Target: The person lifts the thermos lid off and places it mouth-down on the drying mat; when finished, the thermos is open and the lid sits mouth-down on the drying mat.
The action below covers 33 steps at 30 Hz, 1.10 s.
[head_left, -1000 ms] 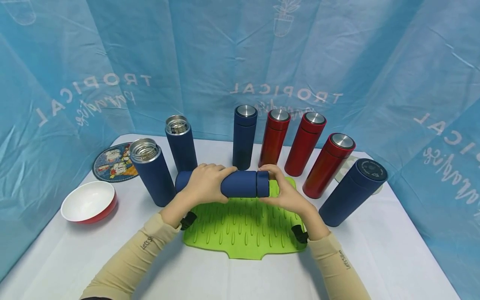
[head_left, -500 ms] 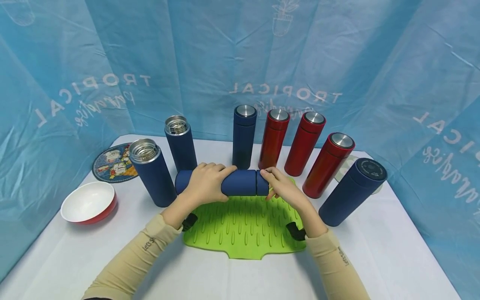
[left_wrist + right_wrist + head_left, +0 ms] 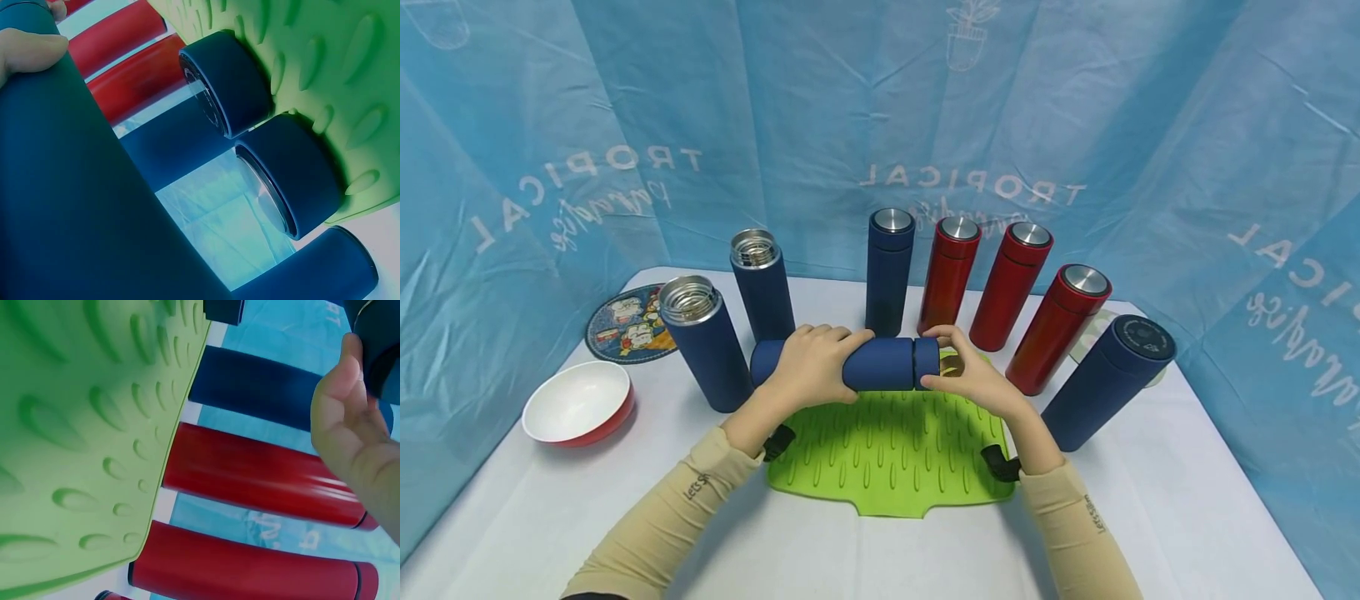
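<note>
My left hand (image 3: 815, 367) grips the body of a dark blue thermos flask (image 3: 880, 365), held on its side above the green studded mat (image 3: 891, 454). At the flask's right end, my right hand (image 3: 973, 379) pinches the blue lid (image 3: 927, 363) between fingers and thumb. In the right wrist view the right hand (image 3: 356, 425) reaches up to this lid (image 3: 375, 356). Two loose blue lids show on the mat in the left wrist view, a nearer lid (image 3: 290, 175) and a farther lid (image 3: 228, 84); the arms and flask hide them from the head camera.
Two lidless blue flasks, a front one (image 3: 707, 354) and a back one (image 3: 763, 292), stand left. A bowl (image 3: 577, 404) and round patterned mat (image 3: 628, 329) lie farther left. Behind and right stand a lidded blue flask (image 3: 887, 275), several red flasks (image 3: 1052, 337) and another blue flask (image 3: 1101, 383).
Half a second ago my right thumb lay across the lid's upper side; now that hand has turned back and its fingers and thumb span the lid. The left hand keeps its hold.
</note>
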{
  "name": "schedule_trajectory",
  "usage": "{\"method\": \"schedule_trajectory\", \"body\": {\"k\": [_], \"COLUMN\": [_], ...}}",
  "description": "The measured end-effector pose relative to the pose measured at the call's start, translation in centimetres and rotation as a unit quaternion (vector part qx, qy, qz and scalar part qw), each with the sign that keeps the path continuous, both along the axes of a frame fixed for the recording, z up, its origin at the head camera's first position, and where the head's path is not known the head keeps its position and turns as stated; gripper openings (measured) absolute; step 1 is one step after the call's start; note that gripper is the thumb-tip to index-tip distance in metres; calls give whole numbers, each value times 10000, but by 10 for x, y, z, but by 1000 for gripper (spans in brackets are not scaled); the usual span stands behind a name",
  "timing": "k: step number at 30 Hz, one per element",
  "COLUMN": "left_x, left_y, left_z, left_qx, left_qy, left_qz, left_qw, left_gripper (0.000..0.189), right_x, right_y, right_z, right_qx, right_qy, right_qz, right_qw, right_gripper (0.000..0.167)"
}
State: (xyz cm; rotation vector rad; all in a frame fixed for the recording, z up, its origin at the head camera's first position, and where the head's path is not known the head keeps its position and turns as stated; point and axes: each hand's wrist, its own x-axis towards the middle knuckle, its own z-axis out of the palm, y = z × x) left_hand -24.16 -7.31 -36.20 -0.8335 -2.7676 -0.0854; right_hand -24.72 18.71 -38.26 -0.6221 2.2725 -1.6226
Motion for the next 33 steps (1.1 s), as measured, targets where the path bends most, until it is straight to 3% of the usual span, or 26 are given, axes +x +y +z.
{"method": "schedule_trajectory", "body": {"k": [5,8,11,14,17,23,33], "left_x": [1,1,1,1,1,1,2], "left_y": [-1,-1,-1,-1,0,0,0], "left_z": [0,0,0,-1,0,1,0], "left_qx": [-47,-98,-156,-193,-193,-56,-50], "left_qy": [30,43,48,34,35,31,-8], "left_qz": [-4,-4,-6,-11,-25,-28,-18], "left_qw": [10000,9999,9999,9998,9998,10000,10000], "left_gripper": [87,87,86,86,86,86,85], "right_x": [-2,-2,-2,-2,-2,-1,-4], "right_y": [2,-1,-7,-13,-15,-9,-1], "right_z": [0,2,7,11,12,9,5], "right_qx": [104,197,410,810,981,334,0], "right_qy": [364,285,-238,-674,-741,-448,151], "right_qz": [226,239,-170,-744,-899,-404,183], "right_qw": [9990,9991,9987,9916,9883,9976,9997], "right_gripper": [76,78,66,67,63,56,87]}}
